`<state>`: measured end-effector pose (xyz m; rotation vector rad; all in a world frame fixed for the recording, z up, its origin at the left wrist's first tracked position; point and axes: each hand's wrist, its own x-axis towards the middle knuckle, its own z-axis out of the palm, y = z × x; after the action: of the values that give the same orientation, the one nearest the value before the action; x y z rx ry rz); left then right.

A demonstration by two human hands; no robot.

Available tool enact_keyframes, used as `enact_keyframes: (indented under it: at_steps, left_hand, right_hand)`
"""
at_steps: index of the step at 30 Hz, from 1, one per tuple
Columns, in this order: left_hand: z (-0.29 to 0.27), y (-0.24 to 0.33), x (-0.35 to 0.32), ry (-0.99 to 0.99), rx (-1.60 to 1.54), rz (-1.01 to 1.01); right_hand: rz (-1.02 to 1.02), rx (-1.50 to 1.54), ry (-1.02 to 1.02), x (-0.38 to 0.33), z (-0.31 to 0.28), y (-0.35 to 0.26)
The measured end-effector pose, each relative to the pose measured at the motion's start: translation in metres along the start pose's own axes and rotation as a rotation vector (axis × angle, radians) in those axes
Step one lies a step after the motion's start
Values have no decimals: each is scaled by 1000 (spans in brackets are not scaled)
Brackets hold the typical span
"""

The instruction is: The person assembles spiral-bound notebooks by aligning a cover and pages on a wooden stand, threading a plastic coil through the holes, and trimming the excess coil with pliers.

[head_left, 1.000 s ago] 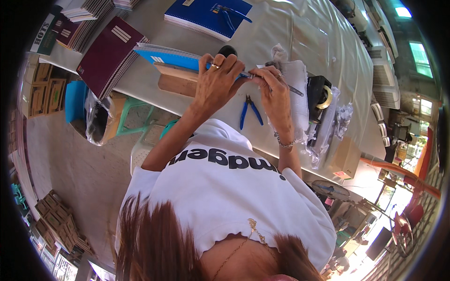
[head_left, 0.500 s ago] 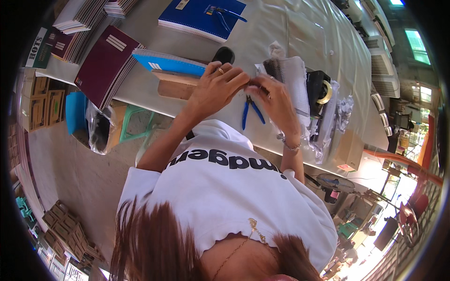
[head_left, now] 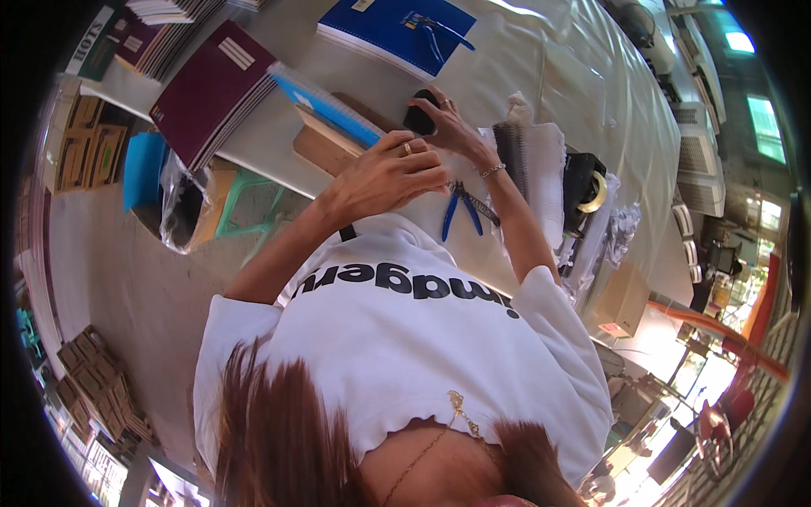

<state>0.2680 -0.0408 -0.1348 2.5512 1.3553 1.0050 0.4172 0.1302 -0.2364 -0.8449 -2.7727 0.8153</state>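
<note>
My left hand [head_left: 390, 175] is closed in front of the near end of a light blue notebook [head_left: 325, 103]. Its curled fingers hide what they hold, if anything. The notebook stands on its edge against a brown wooden block [head_left: 321, 150]. My right hand [head_left: 456, 133] reaches past the left one, its fingers around a small black rounded object [head_left: 419, 116] on the table. Between my forearms lie blue-handled pliers [head_left: 461, 213], and a short dark spiral coil [head_left: 483, 209] lies against them.
Maroon spiral notebooks [head_left: 215, 89] are stacked at the left. Farther back, a second pair of pliers [head_left: 441, 38] rests on dark blue notebooks [head_left: 380, 32]. Wrapped coils [head_left: 532, 160] and a black tape dispenser [head_left: 583, 182] sit at the right, with a cardboard box [head_left: 623, 297] nearer.
My right hand has left my left hand's fingertips and moved forward to the black object. My left hand stays closed near the notebook's end. The whole view has shifted slightly.
</note>
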Motion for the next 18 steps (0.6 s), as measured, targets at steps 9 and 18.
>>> enact_keyframes:
  at_steps: [9,18]
  left_hand:
    - [-2,3,4,27,-31,-74]
    - [2,-1,3,31,-25,-75]
  right_hand:
    - [328,1234,-170,-33,-41,-30]
    - [185,1397,-215,-79,-69,-39]
